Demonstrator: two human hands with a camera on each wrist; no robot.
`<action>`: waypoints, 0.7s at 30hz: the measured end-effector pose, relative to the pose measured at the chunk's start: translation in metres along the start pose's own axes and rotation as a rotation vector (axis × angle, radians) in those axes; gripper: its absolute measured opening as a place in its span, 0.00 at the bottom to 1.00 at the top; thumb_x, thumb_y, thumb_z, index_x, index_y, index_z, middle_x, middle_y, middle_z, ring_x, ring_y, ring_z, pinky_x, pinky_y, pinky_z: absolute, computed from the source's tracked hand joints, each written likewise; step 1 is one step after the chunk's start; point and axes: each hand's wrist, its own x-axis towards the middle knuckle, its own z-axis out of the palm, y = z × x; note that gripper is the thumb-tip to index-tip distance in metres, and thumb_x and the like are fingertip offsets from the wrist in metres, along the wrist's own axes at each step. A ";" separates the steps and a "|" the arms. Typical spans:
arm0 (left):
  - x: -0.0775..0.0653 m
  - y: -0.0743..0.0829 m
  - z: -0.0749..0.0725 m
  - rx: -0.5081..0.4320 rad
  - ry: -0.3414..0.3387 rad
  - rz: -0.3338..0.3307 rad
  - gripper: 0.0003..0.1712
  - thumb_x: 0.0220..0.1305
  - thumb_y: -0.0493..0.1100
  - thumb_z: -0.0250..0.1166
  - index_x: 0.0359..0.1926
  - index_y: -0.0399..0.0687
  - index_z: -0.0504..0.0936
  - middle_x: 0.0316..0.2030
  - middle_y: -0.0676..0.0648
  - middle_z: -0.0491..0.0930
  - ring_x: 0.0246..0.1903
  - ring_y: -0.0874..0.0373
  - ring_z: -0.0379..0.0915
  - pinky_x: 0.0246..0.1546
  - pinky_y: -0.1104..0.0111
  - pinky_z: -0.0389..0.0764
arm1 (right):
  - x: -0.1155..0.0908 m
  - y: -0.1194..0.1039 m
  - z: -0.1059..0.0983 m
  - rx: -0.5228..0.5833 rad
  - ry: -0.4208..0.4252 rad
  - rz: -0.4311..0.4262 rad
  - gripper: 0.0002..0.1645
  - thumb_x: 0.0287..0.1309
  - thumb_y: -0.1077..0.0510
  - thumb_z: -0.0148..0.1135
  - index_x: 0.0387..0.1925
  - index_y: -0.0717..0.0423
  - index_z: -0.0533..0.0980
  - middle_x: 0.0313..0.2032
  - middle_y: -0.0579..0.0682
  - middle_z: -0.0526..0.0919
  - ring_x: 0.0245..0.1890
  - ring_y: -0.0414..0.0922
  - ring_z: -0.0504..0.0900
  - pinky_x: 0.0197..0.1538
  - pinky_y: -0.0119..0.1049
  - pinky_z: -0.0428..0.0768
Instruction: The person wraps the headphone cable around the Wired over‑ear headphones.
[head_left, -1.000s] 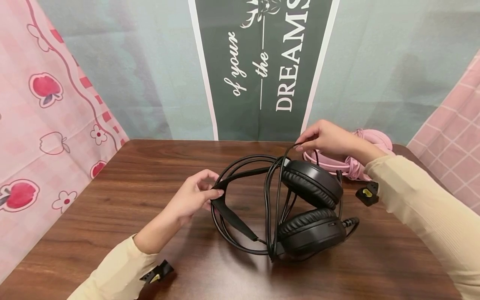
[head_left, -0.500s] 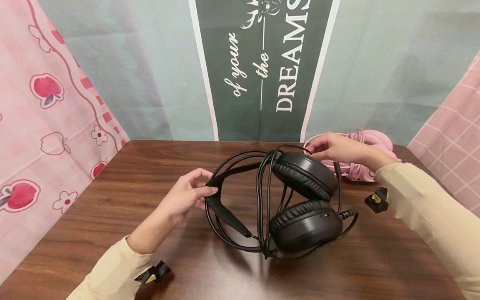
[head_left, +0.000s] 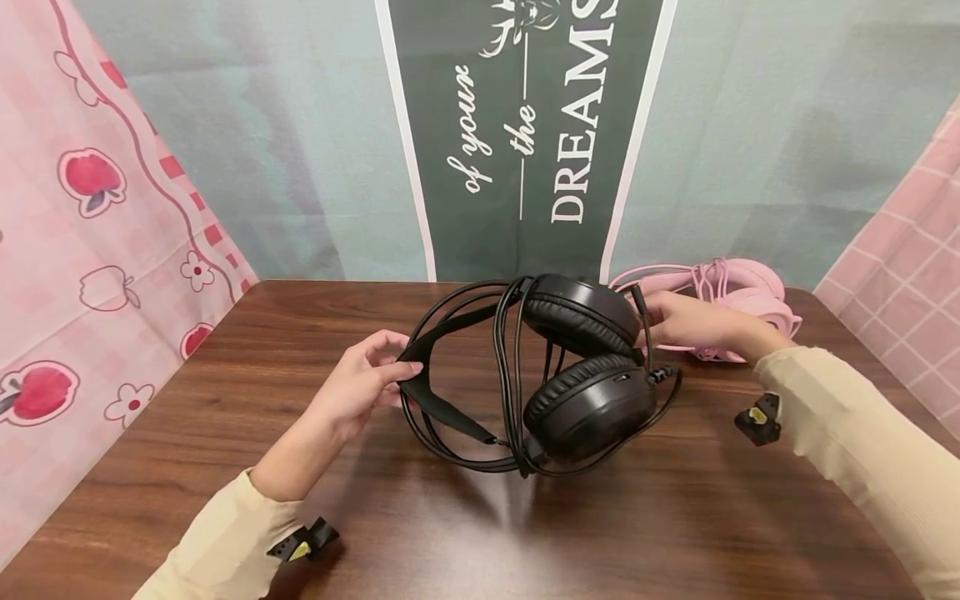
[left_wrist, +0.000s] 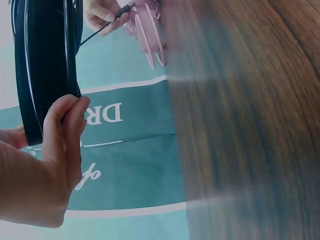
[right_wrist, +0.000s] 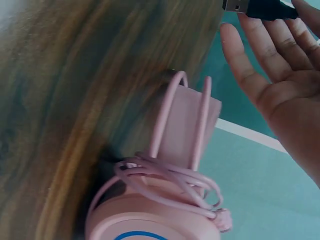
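Black over-ear headphones (head_left: 588, 408) with a cable wound round them are held up over the table, ear cups to the right. My left hand (head_left: 348, 383) grips the padded headband (head_left: 450, 417), thumb on the near face and fingers behind. My right hand (head_left: 693, 322) is beyond the ear cups, its fingertips partly hidden by the microphone boom (head_left: 642, 321). In the right wrist view it pinches the black USB plug (right_wrist: 272, 9) at the cable's end between thumb and fingers. A thin stretch of cable (left_wrist: 94, 36) runs from the plug to the headphones in the left wrist view.
Pink headphones (head_left: 757, 287) with their own cord bundled round them lie at the back right of the wooden table (head_left: 225, 400), just behind my right hand. A printed cloth (head_left: 517, 250) hangs along the back edge, with pink cloths at both sides.
The black headphones have shifted left and away with my left hand. My right hand has come down and to the right, from the cable above the ear cup to behind the cups.
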 end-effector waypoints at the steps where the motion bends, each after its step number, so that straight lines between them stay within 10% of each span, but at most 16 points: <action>1: 0.001 -0.001 -0.001 -0.001 0.004 -0.005 0.12 0.55 0.26 0.56 0.39 0.39 0.67 0.24 0.47 0.77 0.20 0.57 0.77 0.24 0.64 0.82 | -0.001 0.001 0.001 0.035 -0.007 0.026 0.08 0.50 0.69 0.60 0.36 0.66 0.76 0.30 0.49 0.80 0.30 0.40 0.78 0.37 0.34 0.79; 21: 0.033 -0.019 -0.012 0.064 0.100 -0.136 0.12 0.58 0.25 0.54 0.41 0.36 0.64 0.27 0.45 0.71 0.17 0.58 0.74 0.22 0.67 0.81 | -0.020 0.027 0.005 0.271 -0.193 0.092 0.10 0.59 0.69 0.51 0.39 0.76 0.69 0.36 0.68 0.78 0.34 0.48 0.80 0.39 0.41 0.81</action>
